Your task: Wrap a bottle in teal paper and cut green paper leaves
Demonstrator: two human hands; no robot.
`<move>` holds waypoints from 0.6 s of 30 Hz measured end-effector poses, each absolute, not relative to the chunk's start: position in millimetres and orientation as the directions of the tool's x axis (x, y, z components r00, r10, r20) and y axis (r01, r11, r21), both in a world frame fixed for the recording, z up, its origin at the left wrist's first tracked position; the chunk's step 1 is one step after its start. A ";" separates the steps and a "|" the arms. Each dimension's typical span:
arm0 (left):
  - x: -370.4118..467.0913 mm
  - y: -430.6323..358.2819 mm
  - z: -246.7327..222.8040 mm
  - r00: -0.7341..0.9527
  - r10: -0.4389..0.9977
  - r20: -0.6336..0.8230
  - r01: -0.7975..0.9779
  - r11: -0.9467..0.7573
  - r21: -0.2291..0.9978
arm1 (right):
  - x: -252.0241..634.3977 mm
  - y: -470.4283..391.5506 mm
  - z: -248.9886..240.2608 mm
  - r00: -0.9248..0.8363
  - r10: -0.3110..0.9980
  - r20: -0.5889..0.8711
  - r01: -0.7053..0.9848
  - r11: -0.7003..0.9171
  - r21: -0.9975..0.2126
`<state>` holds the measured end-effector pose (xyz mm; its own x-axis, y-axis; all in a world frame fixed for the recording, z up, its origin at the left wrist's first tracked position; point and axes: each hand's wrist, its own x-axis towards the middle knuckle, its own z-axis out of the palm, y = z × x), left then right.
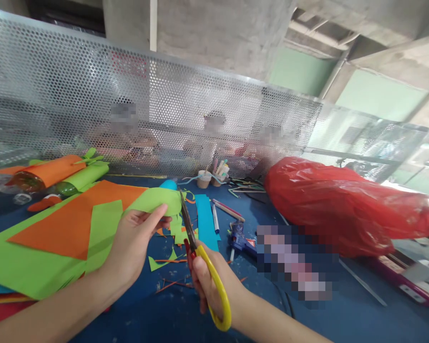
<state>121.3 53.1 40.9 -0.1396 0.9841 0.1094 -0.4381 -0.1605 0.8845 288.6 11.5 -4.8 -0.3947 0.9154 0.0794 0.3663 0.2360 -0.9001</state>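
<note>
My left hand [137, 236] is closed on a piece of light green paper [153, 200], thumb on top and fingers curled beneath. In my right hand [214, 269] is a pair of scissors [218, 290] with yellow and red handles, my fingers in the loops. Its blades point away from me and meet the right edge of the green paper; whether they are fully closed I cannot tell. Below the hands lie green and orange paper scraps [173, 257]. A blue paper strip [205, 214] lies just beyond the scissors.
Orange sheets [67, 224] and green sheets [17, 252] are stacked at left, with paper-wrapped bottles [59, 171] behind. A blue glue gun [241, 238], pens [215, 216] and a red plastic bag [329, 205] lie to the right. A perforated metal screen [186, 100] stands behind; people sit beyond.
</note>
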 end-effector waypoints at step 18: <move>118.0 64.1 36.3 -0.188 0.964 0.190 -0.404 -0.252 0.879 | 287.6 11.9 -3.6 -0.381 0.923 0.047 0.367 0.198 -0.909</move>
<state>118.0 64.1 36.3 -0.1880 0.9636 0.1901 -0.4044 -0.2523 0.8791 287.6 11.9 -3.6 -0.3811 0.9234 0.0469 0.3675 0.1979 -0.9087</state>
